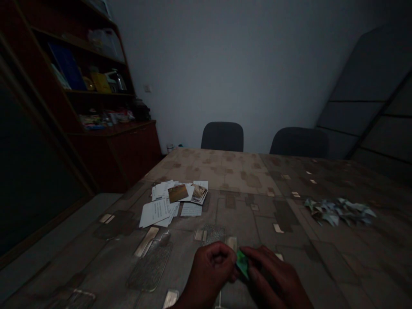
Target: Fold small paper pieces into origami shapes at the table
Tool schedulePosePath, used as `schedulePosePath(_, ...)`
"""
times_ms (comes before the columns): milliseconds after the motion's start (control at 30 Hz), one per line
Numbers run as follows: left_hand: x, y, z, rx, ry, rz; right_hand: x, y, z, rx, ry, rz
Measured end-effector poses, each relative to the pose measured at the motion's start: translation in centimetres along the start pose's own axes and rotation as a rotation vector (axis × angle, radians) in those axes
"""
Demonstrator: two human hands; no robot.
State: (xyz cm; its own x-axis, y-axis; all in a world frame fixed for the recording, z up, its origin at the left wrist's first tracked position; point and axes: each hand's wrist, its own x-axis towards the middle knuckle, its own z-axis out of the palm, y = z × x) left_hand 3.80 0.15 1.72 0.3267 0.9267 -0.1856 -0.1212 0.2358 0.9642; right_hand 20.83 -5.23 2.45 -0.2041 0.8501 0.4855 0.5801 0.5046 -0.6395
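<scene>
A small green piece of folded paper [242,263] is held between my two hands just above the near part of the table. My left hand [214,266] pinches its left edge, thumb and fingers curled together. On the other side my right hand [273,272] grips it between thumb and fingers. Its exact folds are too dark and small to make out. To the right lies a heap of folded paper pieces [339,211], pale and pointed. Further off to the left is a loose pile of printed cards [156,212], with a brown picture card [178,193] on top.
A patterned cloth covers the table [231,171]. Two dark chairs [222,136] stand at its far edge against the wall. At the left is a wooden cabinet [131,146] with crowded shelves. The room is dim.
</scene>
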Motion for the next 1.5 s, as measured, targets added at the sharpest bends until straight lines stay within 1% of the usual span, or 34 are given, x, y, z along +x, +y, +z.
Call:
schedulePosePath(200, -0.1, 0.3, -0.1, -0.027, -0.045, 0.001, -0.1, 0.0, 0.0, -0.003, -0.026, 0.012)
schedulePosePath(533, 0.1, 0.3, -0.1, -0.060, -0.073, -0.011, 0.4, -1.0, -0.4, -0.014, 0.063, -0.018)
schedulePosePath(667, 0.1, 0.3, -0.2, -0.078, -0.084, -0.014, 0.3, -0.8, -0.3, -0.001, 0.054, 0.011)
schedulePosePath(833, 0.0, 0.4, -0.2, -0.112, -0.096, -0.011, 0.2, -0.6, -0.2, 0.008, 0.061, -0.015)
schedulePosePath(1000, 0.3, -0.6, -0.3, -0.095, -0.078, -0.001, 0.0, -0.2, -0.1, -0.006, 0.012, -0.003)
schedulePosePath(1100, 0.6, -1.5, -0.3, -0.069, -0.052, 0.017, -0.2, 0.4, 0.1, -0.019, 0.020, 0.007)
schedulePosePath(1233, 0.8, -2.0, -0.2, -0.036, -0.071, 0.026, -0.5, 1.0, 0.3, -0.037, 0.009, 0.032)
schedulePosePath(1367, 0.5, -1.4, -0.2, -0.019, -0.073, 0.024, -0.6, 1.1, 0.3, -0.092, 0.039, 0.036)
schedulePosePath(1500, -0.1, 0.1, -0.2, -0.003, -0.093, 0.037, -0.4, 1.1, 0.2, -0.082, -0.023, -0.037)
